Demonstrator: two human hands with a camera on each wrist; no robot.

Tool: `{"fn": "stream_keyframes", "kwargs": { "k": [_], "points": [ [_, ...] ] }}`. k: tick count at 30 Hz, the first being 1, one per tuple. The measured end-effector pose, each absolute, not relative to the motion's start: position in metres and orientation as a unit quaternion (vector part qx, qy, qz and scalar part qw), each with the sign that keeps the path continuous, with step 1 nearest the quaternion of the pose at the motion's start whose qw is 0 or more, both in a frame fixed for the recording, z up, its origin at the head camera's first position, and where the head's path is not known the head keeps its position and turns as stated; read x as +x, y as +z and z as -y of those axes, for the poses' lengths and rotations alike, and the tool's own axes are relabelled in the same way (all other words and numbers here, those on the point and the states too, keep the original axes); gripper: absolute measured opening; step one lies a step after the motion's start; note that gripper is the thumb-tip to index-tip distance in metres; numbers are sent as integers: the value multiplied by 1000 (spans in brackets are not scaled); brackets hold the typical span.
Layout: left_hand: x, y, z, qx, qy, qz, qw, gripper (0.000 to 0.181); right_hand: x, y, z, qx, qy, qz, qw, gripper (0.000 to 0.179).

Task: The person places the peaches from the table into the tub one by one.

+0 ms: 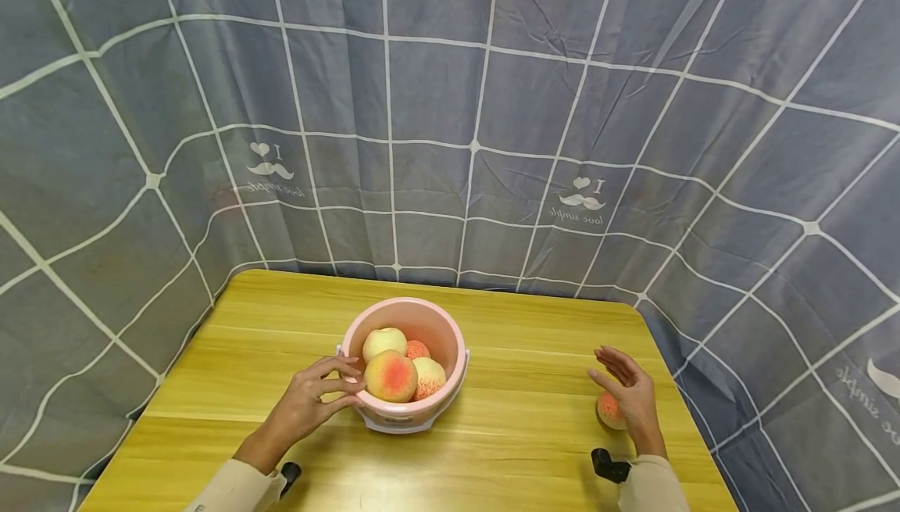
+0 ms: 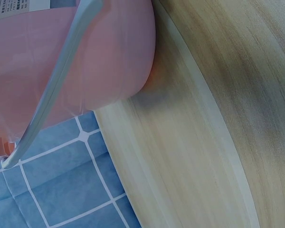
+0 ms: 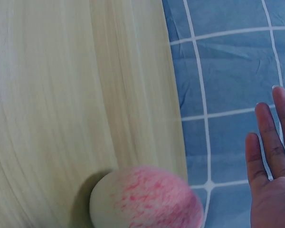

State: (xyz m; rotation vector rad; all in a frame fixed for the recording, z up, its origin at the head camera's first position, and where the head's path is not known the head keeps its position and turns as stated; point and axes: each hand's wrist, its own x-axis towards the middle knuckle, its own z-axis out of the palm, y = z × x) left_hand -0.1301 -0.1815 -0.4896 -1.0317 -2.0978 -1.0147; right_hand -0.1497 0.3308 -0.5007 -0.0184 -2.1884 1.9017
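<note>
A pink bucket (image 1: 450,324) stands left of the table's middle, several peaches (image 1: 391,376) inside it, some yellow with a red blush, others pale and speckled. At its left rim, my left hand (image 1: 309,396) holds on with bent fingers; the left wrist view shows the bucket's side (image 2: 114,52) and hanging light handle (image 2: 61,71), but no fingers. Over on the right, my right hand (image 1: 633,396) hovers beside and above a lone speckled peach (image 1: 609,410), fingers extended and holding nothing. The right wrist view has that pale, pink-speckled peach (image 3: 147,199) on the wood, apart from the fingers (image 3: 270,137).
The wooden table (image 1: 520,449) has rounded far corners. A grey-blue curtain (image 1: 436,105) with white grid lines surrounds its back and sides. Black devices (image 1: 608,467) sit at both wrists, by the light sleeves.
</note>
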Motion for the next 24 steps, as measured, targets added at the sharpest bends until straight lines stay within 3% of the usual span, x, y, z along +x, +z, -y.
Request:
{"fn": "stream_keyframes", "kwargs": {
  "k": [11, 24],
  "points": [
    [-127, -489, 183, -362, -385, 812, 247, 34, -140, -517, -345, -73, 631, 763, 119, 54],
    [-129, -490, 182, -382, -381, 792, 287, 24, -132, -530, -350, -142, 632, 756, 90, 63]
  ]
}}
